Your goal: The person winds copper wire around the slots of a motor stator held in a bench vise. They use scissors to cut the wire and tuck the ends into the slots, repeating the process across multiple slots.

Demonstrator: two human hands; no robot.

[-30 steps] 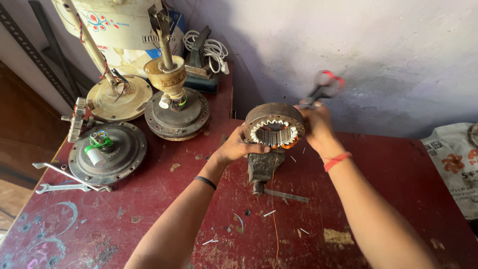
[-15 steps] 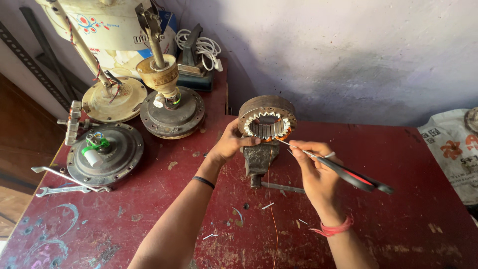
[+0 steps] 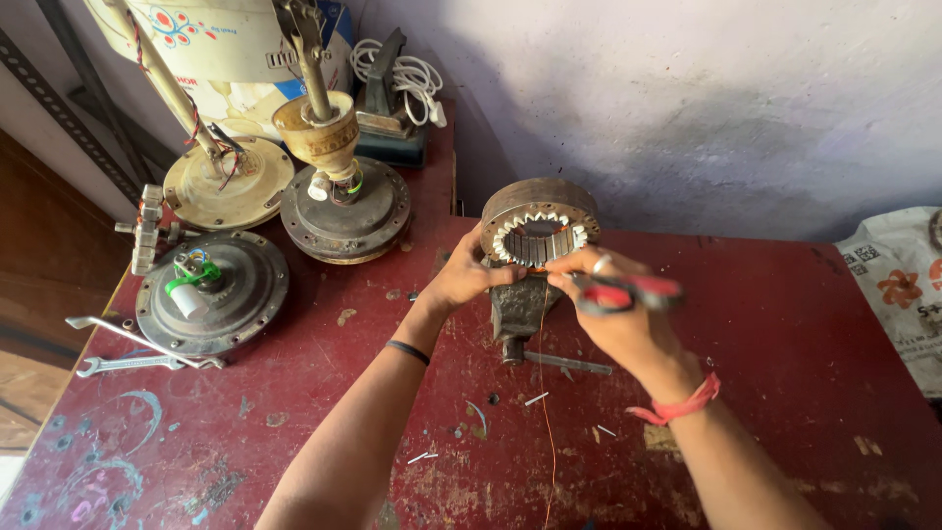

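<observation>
Two hands (image 3: 469, 278) seemingly on stator (image 3: 540, 228)

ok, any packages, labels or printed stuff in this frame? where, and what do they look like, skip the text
Cardboard box: back left of the bench, behind the fan motors; white and cream with a red and blue flower-like print.
Printed sack: right edge of the red table; white, with orange flower motifs and a small dark square code patch.
No screens or signs in view.

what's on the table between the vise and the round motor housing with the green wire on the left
In the head view, between the vise and that motor housing the red table shows only chipped paint.
</observation>
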